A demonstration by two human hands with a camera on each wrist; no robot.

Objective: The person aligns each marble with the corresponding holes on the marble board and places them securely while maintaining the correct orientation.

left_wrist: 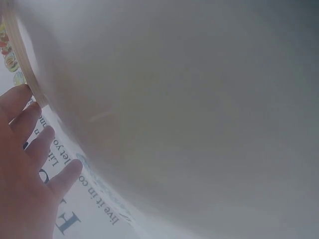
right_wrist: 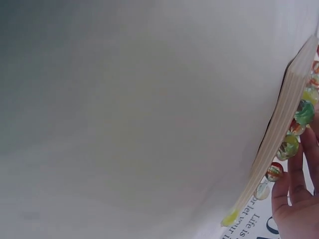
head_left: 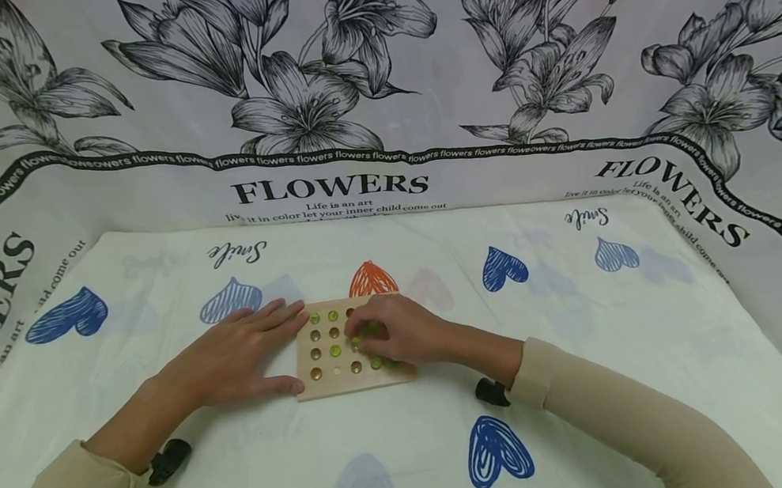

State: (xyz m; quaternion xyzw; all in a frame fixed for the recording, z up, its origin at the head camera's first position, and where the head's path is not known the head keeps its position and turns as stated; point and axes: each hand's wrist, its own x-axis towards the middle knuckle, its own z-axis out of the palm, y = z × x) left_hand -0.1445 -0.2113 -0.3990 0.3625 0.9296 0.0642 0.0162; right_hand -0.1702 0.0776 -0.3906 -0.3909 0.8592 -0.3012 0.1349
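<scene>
A square wooden board (head_left: 327,388) lies on the white cloth, with rows of round hollows and several glass marbles, some green. My left hand (head_left: 242,359) rests against the board's left side, fingers extended at the far corner and thumb at the near corner. In the left wrist view, its fingertips (left_wrist: 22,94) meet the board's edge (left_wrist: 22,55). Over the board's right half, my right hand (head_left: 407,330) bends thumb and index finger around a marble (head_left: 356,345). The hand covers part of the right-hand rows. More marbles (right_wrist: 289,147) show near its fingers in the right wrist view.
The white cloth (head_left: 258,473) bears blue and orange hearts and covers the table. Behind it hangs a white fabric (head_left: 447,95) printed with black flowers and lettering. Black wrist straps (head_left: 169,461) show below both sleeves.
</scene>
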